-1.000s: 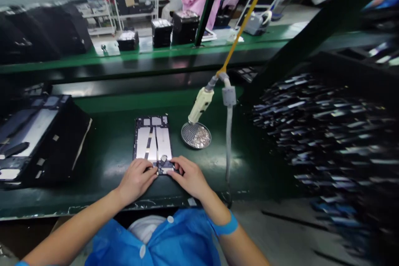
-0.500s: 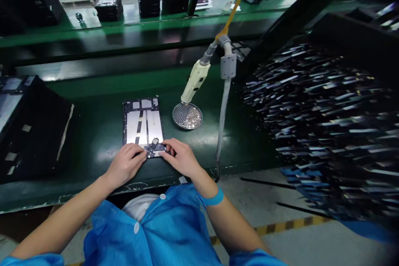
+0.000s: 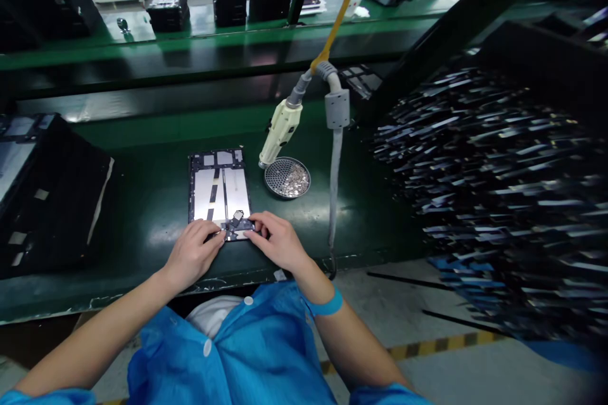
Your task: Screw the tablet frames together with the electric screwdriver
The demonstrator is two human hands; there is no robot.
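An opened tablet back point(image 3: 218, 186) with silver panels lies flat on the green bench. My left hand point(image 3: 192, 253) rests on its near left corner, fingertips pressing the edge. My right hand point(image 3: 278, 242) sits at the near right corner, fingers pinching a small dark part point(image 3: 236, 220) at the tablet's near edge. Both wrists come from blue sleeves.
A cream electric screwdriver point(image 3: 278, 133) hangs on a yellow cord over a round mesh dish of screws point(image 3: 287, 178). A grey cable point(image 3: 335, 183) drops beside it. A black tray stack point(image 3: 52, 196) stands left; racks of parts point(image 3: 484, 190) fill the right.
The view tilted down between the first two frames. The hanging screwdriver has swung left. My hands stay on the tablet's near edge with only small finger shifts.
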